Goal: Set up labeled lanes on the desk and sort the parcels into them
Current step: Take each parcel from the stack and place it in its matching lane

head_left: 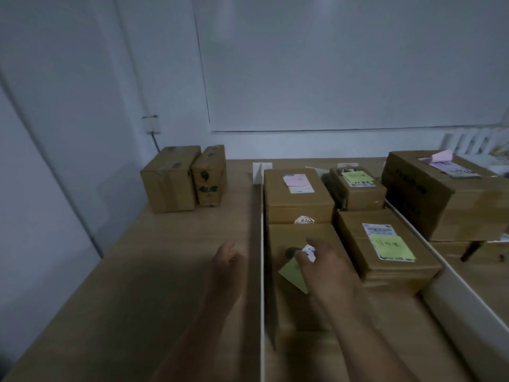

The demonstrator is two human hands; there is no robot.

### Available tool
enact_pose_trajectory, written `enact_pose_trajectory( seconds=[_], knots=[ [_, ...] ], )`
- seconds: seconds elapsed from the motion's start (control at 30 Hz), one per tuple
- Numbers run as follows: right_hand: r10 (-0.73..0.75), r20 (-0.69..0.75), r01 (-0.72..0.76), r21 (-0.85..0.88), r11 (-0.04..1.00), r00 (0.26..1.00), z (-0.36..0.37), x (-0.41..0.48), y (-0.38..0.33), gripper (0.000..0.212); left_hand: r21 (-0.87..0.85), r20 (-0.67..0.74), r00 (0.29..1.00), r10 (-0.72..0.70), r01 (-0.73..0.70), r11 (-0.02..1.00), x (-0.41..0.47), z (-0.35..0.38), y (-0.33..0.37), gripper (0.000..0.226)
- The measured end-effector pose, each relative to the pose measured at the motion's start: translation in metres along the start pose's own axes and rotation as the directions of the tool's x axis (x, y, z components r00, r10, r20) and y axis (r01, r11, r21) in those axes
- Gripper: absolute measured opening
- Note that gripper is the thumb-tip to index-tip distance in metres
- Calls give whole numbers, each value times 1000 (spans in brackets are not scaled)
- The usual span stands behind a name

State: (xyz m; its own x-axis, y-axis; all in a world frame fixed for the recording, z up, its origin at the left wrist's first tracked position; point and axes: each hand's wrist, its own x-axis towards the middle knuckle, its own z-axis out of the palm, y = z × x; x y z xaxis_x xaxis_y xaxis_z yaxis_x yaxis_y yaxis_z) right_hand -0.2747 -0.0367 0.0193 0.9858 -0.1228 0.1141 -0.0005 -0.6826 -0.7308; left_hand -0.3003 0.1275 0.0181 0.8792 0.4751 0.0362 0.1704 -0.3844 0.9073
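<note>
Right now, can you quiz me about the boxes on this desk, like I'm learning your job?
1. True or false: the two wall boxes carry pink notes.
2. Which note colour is on the biggest box? A green, B pink, C blue.
3. Which hand touches a box?
Key: 1 false, they show no notes. 2 B. 3 the right hand, on the near box with the green note.
</note>
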Motion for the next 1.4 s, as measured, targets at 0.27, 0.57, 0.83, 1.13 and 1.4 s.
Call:
enact_pose_trajectory(
  seconds=[0.27,0.57,0.83,1.13,1.4],
  knots=[
    [-85,29,86,-41,995,996,99,-6,-126,45,5,-13,1000,19,-19,1000,73,-138,-53,48],
    [-46,36,46,8,999,998,211,7,-235,48,195,2,998,68,-67,979,176,-255,-102,54],
    [-19,24,19,9,1000,1000,268,83,-265,51,158,25,999,35,-39,987,278,-265,-110,68],
    [7,6,-8,68,998,1000,332,206,-271,37,217,17,1000,26,-29,976,415,-236,-119,76],
    [-18,-21,19,68,998,1000,379,284,-263,42,195,-13,1000,8,-6,981,504,-197,-131,81]
  ],
)
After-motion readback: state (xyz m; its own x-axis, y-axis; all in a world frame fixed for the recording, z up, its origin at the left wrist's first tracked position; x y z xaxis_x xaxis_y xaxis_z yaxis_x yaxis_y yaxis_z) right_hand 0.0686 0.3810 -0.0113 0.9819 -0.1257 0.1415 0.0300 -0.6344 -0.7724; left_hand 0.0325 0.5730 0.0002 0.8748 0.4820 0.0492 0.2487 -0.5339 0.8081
